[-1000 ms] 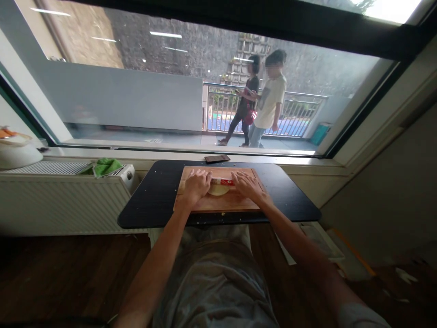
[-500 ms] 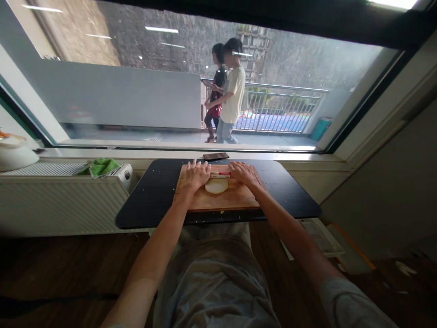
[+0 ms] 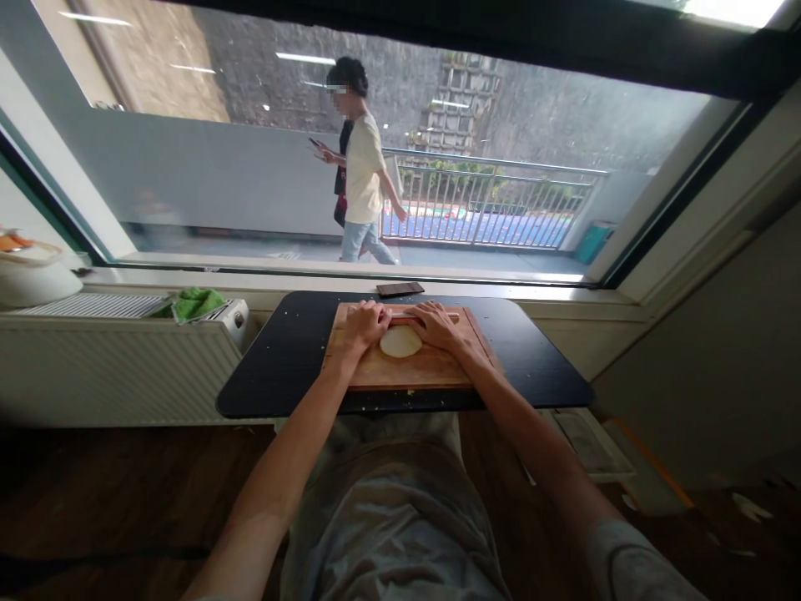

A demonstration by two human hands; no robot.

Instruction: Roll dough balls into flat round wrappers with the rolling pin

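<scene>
A flat round of pale dough [image 3: 401, 342] lies on a wooden cutting board [image 3: 388, 374]. Just beyond its far edge is a slim rolling pin [image 3: 405, 316], showing reddish between my hands, with its end poking out at the right. My left hand [image 3: 368, 324] is curled over the left part of the pin. Over the right part lies my right hand [image 3: 436, 324], fingers bent and closed on it. Both palms face down, and they hide much of the pin. The dough sits between my wrists on the near side.
The board rests on a black table [image 3: 269, 359] dotted with crumbs. A dark phone-like slab [image 3: 400, 289] lies at its far edge, by the window. At left, a green cloth [image 3: 197, 305] drapes over a radiator [image 3: 125, 359]. Outside the glass walks a person [image 3: 363, 167], partly covering another.
My hands have drawn closer together on the rolling pin, and the left fingers are more curled. The pin's red-and-white print has turned from view. Outside, the people have moved left.
</scene>
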